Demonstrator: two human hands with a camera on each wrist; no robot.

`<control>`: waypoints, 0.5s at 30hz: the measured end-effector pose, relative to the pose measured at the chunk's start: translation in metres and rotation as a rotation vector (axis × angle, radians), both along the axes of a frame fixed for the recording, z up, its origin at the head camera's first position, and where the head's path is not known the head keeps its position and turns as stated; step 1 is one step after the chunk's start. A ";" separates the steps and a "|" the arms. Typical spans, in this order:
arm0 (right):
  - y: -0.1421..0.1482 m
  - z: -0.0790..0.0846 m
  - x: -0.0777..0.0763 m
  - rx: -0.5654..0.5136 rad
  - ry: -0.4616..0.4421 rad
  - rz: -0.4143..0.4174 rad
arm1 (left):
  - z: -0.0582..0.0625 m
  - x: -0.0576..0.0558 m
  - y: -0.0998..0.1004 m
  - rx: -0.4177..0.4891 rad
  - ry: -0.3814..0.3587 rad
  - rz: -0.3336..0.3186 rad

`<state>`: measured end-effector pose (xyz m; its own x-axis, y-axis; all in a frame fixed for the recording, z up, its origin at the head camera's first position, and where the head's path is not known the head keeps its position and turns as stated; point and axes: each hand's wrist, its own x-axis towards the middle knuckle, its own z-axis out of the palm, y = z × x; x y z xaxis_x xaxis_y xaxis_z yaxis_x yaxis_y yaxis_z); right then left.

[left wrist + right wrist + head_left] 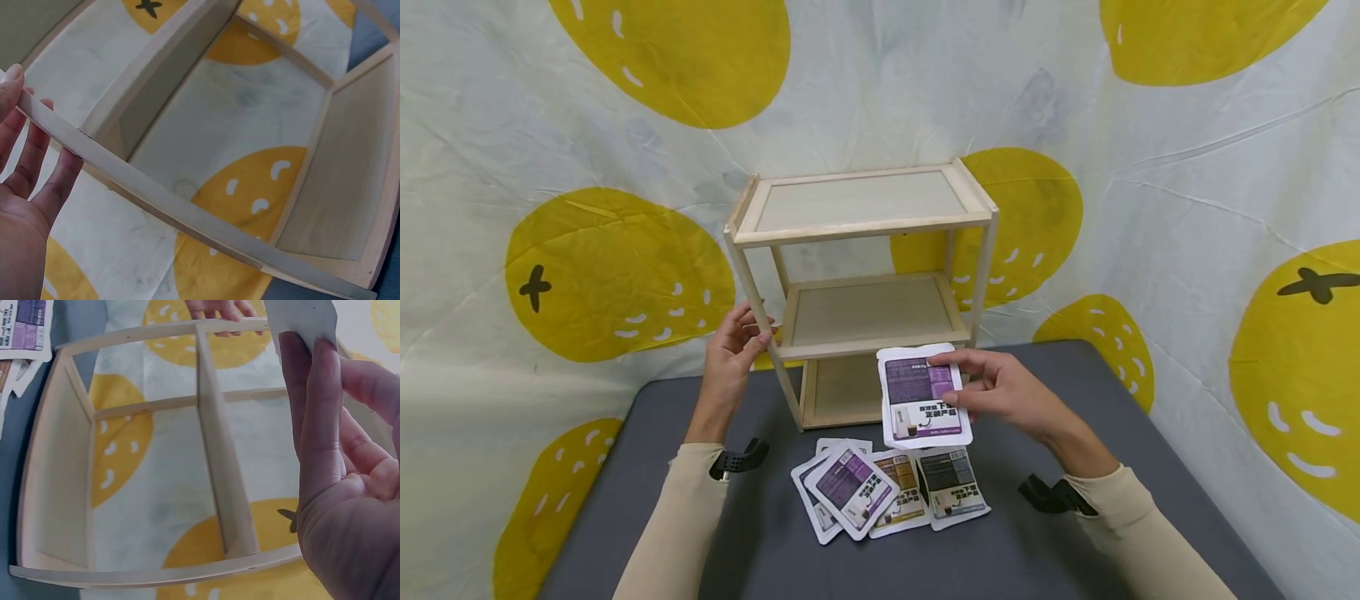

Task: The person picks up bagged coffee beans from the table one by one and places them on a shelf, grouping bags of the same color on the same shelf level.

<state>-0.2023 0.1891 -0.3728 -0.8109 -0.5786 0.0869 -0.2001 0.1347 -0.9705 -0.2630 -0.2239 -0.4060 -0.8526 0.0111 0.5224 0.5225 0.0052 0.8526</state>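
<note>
My right hand [1003, 392] pinches a purple-and-white flat packet [917, 398] by its right edge, thumb in front. The packet is upright before the lower part of a three-tier wooden shelf [865, 200]. At the shelf's left front post [175, 194], near the middle tier, my left hand [730, 346] holds on, thumb on one side and fingers on the other. Below, on the table, lie several more packets: a purple one [854, 492] overlapping others, a brown one [906, 482] and a dark grey one [952, 483]. In the right wrist view, the held packet's edge shows between the fingers.
The dark grey table [1045, 558] carries the shelf near its back edge. Behind and around hangs a white cloth [865, 100] printed with yellow fruit. The shelf's middle board [872, 310] and bottom board [842, 390] show bare surfaces.
</note>
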 end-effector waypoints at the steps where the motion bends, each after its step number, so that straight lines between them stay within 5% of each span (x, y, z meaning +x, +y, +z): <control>1: 0.001 0.002 -0.001 -0.005 0.002 0.004 | 0.000 0.000 0.000 -0.002 0.000 0.001; 15: 0.001 0.041 -0.004 -0.015 0.022 0.040 | 0.001 0.000 -0.002 -0.034 0.003 -0.003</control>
<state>-0.2066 0.1899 -0.3317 -0.7852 -0.6088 0.1130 -0.2259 0.1117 -0.9677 -0.2633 -0.2260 -0.4054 -0.8510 0.0317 0.5242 0.5250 0.0321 0.8505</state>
